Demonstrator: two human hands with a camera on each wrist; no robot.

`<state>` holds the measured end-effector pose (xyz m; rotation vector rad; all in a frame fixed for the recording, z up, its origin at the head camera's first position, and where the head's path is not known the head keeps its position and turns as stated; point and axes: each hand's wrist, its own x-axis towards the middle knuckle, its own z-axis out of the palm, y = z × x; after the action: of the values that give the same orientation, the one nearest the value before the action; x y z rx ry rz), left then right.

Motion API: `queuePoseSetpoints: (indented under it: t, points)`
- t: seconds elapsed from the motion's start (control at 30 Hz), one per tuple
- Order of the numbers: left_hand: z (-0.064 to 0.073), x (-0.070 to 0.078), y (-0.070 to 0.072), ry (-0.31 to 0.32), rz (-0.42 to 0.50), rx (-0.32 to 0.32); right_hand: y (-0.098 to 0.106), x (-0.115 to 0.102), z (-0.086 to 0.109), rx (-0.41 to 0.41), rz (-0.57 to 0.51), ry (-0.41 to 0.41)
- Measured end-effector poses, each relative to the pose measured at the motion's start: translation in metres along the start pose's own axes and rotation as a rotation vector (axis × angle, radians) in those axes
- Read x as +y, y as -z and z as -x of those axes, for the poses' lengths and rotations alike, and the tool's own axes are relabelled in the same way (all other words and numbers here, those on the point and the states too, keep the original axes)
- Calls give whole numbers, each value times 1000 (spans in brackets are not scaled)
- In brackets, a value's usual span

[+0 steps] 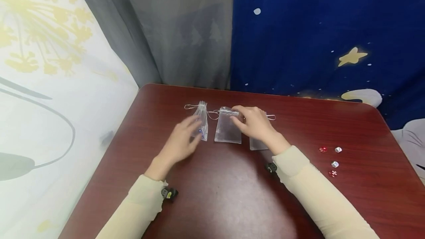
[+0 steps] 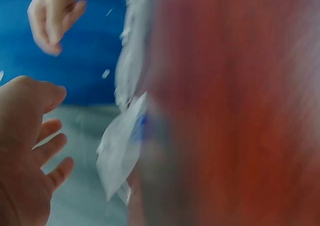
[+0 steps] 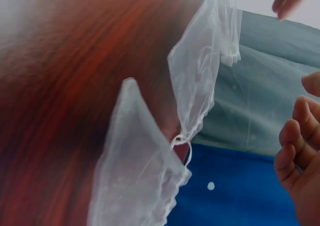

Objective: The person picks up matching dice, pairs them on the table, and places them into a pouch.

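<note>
1. Mesh pouches (image 1: 227,132): lying in a row on red-brown table (image 1: 212,198), centre of head frame; blue bits (image 1: 201,132) inside leftmost pouch (image 1: 204,121).
2. Left hand (image 1: 179,141): fingers loosely spread, holding nothing, just beside leftmost pouch.
3. Right hand (image 1: 255,123): fingers loosely bent, holding nothing, over middle and right pouches (image 1: 257,144).
4. Dice (image 1: 335,164): red and silvery, right side of head frame.

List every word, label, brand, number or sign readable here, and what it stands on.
No readable text anywhere.
Sheer bags: no lettering visible.
Red dice and pale dice: pips too small to count surely.
Yellow mark on the left wrist camera: too small to read.
</note>
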<state>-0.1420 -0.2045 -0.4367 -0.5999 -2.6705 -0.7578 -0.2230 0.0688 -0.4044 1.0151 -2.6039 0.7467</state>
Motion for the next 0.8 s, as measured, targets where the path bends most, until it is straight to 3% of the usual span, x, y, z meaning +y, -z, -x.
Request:
queuePoseSetpoints:
  t: [0.1,0.27,0.57,0.8]
  points:
    - [0,13,-15,-72,-39,-132,4,4,8,10,-5,5]
    - [1,27,-30,-133,-61,-220,12,11,22,45,-4,-1]
    - [2,34,-40,-170,-119,-400,19,24,44,94,-4,-23]
    - [2,35,-42,-148,-150,-466,23,29,54,113,-6,-19]
